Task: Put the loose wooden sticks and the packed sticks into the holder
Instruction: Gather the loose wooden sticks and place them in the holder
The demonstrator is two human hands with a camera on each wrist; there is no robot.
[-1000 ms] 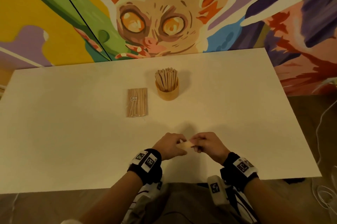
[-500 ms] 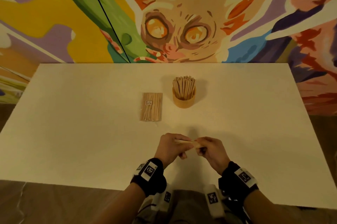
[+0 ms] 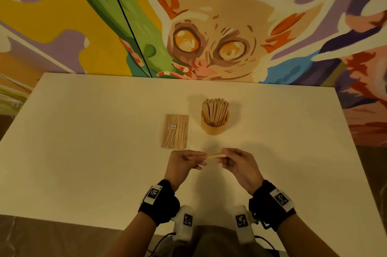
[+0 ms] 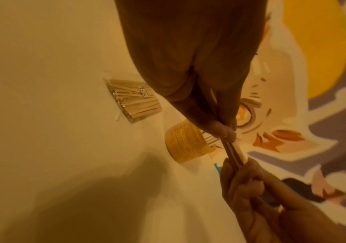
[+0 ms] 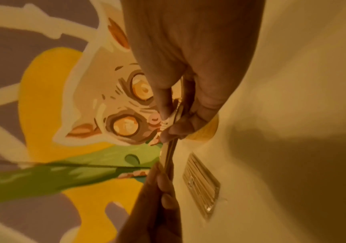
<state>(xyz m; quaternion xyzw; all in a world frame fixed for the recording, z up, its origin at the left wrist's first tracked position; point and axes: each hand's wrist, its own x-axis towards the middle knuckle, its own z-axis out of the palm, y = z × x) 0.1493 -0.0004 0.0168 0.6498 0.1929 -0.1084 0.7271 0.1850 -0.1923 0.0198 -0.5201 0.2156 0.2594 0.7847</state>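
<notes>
Both hands, left hand (image 3: 184, 161) and right hand (image 3: 238, 164), have lifted, pinching the loose sticks (image 3: 213, 155) between them above the desk's (image 3: 83, 152) near edge; holder (image 3: 215, 124) next.

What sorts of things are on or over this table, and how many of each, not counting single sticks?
Holder with sticks standing in it: 1
Sealed pack of sticks: 1
Small bunch of sticks held between the left hand and the right hand: 1
Hands: 2
Total: 5
</notes>
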